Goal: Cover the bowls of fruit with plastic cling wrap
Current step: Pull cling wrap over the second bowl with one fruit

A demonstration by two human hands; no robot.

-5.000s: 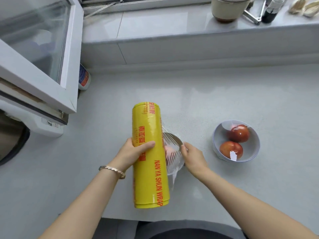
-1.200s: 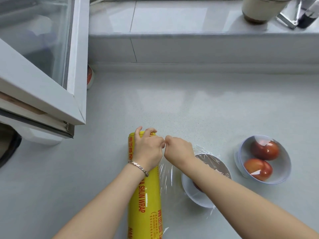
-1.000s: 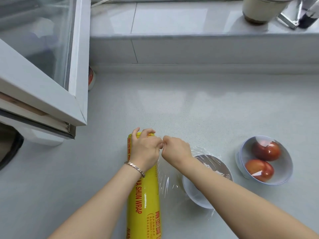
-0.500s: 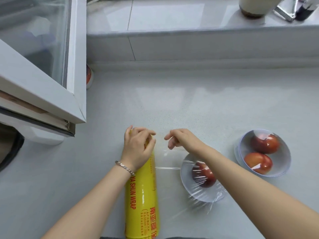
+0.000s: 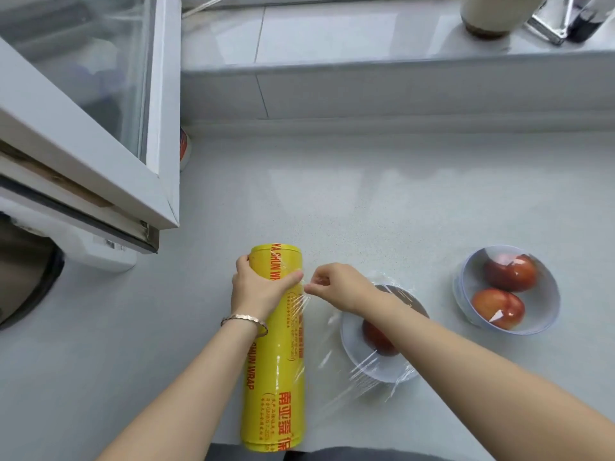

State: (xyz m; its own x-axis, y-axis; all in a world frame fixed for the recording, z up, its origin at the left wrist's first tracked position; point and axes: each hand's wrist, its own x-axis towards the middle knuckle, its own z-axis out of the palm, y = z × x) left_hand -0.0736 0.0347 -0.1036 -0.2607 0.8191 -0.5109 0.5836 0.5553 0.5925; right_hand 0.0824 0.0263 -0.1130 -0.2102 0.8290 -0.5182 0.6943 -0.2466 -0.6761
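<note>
- Left hand (image 5: 261, 290) is wrapped around the far end of the yellow cling wrap roll (image 5: 276, 367), thumb on the right side, fingers curled over the left. There's a metal bracelet (image 5: 245, 319) on that wrist.
- Right hand (image 5: 336, 285) is just beside it, fingertips pinched on the clear film (image 5: 372, 374) right where it comes off the roll.
- The roll lies flat on the table (image 5: 399, 201), pointing away from the person, near end at the table edge.
- The film runs from the roll to the right, over the near bowl (image 5: 349, 341), and bunches up in wrinkles at its near rim.
- That bowl is white with one red fruit (image 5: 376, 337) in it, partly hidden under the right forearm.
- Second bowl (image 5: 549, 301) sits further right, apart from the first, with two red fruits (image 5: 509, 272). Shiny glints on top look like film, can't say for sure.
- Open window frame (image 5: 159, 128) hangs over the table's left side, and a jar (image 5: 492, 15) stands on the ledge at the back.
</note>
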